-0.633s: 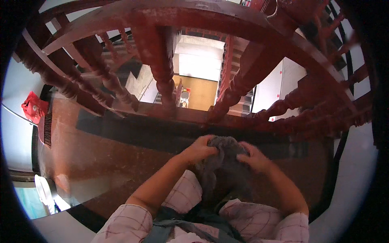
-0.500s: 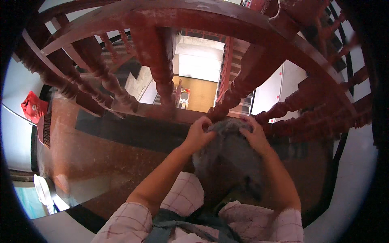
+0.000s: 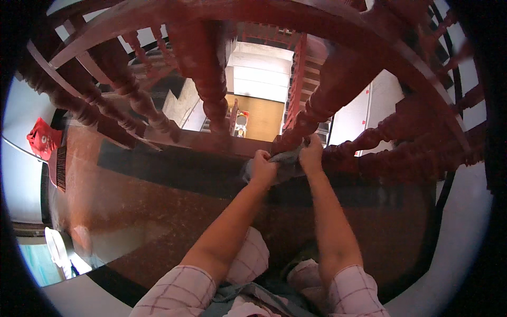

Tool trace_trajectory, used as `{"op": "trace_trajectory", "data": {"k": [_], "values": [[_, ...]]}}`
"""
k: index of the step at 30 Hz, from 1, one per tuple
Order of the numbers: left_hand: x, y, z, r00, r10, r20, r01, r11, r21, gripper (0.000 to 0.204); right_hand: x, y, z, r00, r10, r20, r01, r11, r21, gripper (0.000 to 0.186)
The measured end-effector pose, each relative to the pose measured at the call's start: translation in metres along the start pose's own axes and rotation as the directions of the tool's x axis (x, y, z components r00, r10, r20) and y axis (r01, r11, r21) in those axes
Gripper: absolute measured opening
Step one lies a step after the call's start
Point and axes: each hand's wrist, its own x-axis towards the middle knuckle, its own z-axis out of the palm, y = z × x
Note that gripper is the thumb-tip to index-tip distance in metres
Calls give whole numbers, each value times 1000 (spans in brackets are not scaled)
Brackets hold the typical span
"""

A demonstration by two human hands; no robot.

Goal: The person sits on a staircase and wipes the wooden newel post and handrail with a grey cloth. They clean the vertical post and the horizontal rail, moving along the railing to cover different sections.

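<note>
A grey cloth (image 3: 287, 159) is stretched between my two hands, low against the foot of a dark red turned baluster (image 3: 306, 122). My left hand (image 3: 263, 169) grips its left part, and a bit of cloth shows beyond the fingers. At the right side of the baluster's foot, my right hand (image 3: 311, 154) is closed with its fingertips partly hidden; the cloth runs up to it. Whether the cloth passes behind the baluster cannot be seen.
A curved red handrail (image 3: 274, 16) arches over several balusters. Between them, a lower floor (image 3: 264, 119) shows far below. On the left stand a brush (image 3: 61, 168) and a red bag (image 3: 43, 139). A white round object (image 3: 54, 244) is at lower left.
The cloth, earlier spread and hanging between my hands, is now bunched narrow at the baluster's foot. My right hand has moved left and forward; my left hand has shifted slightly.
</note>
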Motion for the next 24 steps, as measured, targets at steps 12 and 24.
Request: {"op": "trace_trajectory", "data": {"k": [12, 24], "values": [[4, -1, -90, 971, -140, 195, 178, 965, -192, 28, -74, -47, -32, 952, 63, 301, -89, 993, 72, 29], [16, 39, -73, 939, -105, 327, 244, 873, -423, 11, -37, -75, -17, 996, 57, -66, -66, 988, -136, 17]]}}
